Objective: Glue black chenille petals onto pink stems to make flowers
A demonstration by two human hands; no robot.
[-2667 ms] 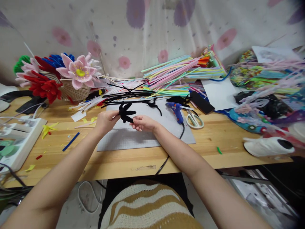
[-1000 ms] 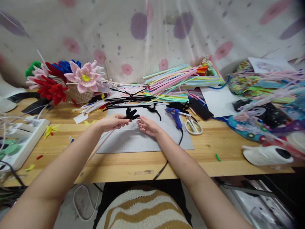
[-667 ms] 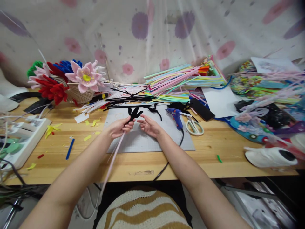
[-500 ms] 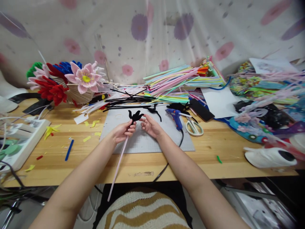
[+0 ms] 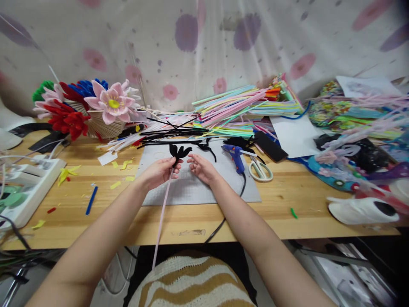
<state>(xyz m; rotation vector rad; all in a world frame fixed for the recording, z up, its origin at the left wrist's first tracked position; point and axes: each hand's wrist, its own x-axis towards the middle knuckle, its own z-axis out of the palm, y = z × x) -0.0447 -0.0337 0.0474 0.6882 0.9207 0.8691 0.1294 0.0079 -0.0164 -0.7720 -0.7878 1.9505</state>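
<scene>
A black pipe-cleaner flower (image 5: 180, 152) with several curved petals is pinched at its base by my left hand (image 5: 163, 171). Its pale pink stem (image 5: 163, 209) runs down from those fingers past the table edge toward my lap. Just right of the petals, my right hand (image 5: 202, 169) hovers with its fingers apart and loosely curled; I see nothing in it. Beneath both hands lies a grey mat (image 5: 191, 194). Behind them on the mat is a loose black petal piece (image 5: 207, 148).
A blue glue gun (image 5: 234, 157) and white-handled scissors (image 5: 260, 171) lie to the right, near a black phone (image 5: 271, 146). Pipe cleaners (image 5: 230, 104) are heaped at the back. Finished flowers (image 5: 111, 102) stand at left, above a power strip (image 5: 35, 192).
My left hand has turned the flower slightly, so its petals face differently and the stem hangs more upright. My right hand has stayed almost in place, slightly apart from the petals.
</scene>
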